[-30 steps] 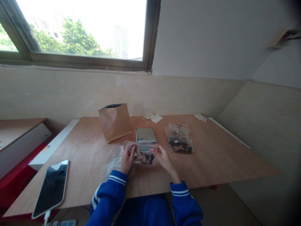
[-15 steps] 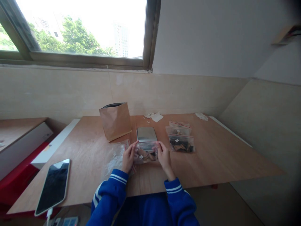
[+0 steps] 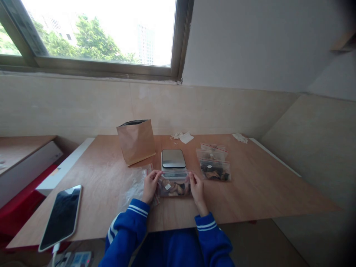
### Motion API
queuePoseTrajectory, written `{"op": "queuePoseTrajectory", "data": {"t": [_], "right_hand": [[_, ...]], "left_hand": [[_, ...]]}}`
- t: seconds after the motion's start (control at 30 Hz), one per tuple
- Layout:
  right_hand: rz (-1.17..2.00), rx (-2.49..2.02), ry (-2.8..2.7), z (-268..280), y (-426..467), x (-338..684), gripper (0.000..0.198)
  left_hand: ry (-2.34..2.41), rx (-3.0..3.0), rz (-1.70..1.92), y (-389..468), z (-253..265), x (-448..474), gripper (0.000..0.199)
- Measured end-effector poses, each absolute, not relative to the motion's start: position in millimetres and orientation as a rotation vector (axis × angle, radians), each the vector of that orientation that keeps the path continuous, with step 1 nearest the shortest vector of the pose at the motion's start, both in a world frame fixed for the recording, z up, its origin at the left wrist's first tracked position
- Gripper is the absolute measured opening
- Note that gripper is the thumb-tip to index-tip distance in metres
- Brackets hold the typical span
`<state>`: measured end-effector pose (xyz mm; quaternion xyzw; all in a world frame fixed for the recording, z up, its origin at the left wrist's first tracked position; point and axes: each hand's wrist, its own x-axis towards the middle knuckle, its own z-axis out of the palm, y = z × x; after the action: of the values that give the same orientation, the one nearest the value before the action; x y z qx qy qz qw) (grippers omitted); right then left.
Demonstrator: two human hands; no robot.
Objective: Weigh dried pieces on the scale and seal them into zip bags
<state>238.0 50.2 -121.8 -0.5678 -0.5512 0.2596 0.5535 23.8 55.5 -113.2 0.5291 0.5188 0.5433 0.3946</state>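
Between my two hands is a clear zip bag (image 3: 175, 188) with brown and dark dried pieces inside and a small white label on its front. My left hand (image 3: 151, 184) pinches its upper left corner. At the upper right corner, my right hand (image 3: 197, 187) grips it between thumb and fingers. Just beyond the bag sits a kitchen scale (image 3: 173, 158) with a bare silver top. Beside my left wrist lies a loose pile of empty clear zip bags (image 3: 136, 185). Filled zip bags (image 3: 214, 170) lie in an overlapping row to the right.
A brown paper bag (image 3: 136, 142) stands with its mouth parted behind the pile. A tablet (image 3: 61, 217) with a white cable lies at the table's left edge. White paper scraps (image 3: 186, 137) and another crumpled scrap (image 3: 239, 138) are along the back wall.
The zip bag has come down a little towards me and hangs flatter, showing more of its contents. The scale top is now uncovered. Both hands still hold the bag's corners.
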Motion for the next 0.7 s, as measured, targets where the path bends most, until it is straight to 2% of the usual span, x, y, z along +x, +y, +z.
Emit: {"op": "queuePoseTrajectory", "data": {"t": [0.23, 0.7], "right_hand": [[0.634, -1.311, -1.240, -132, 52, 240, 0.048], [0.576, -1.345, -1.239, -133, 50, 242, 0.047]], "left_hand": [[1.289, 1.269, 1.393, 55, -112, 21, 0.044], [1.273, 1.358, 1.341, 56, -114, 18, 0.042]]}}
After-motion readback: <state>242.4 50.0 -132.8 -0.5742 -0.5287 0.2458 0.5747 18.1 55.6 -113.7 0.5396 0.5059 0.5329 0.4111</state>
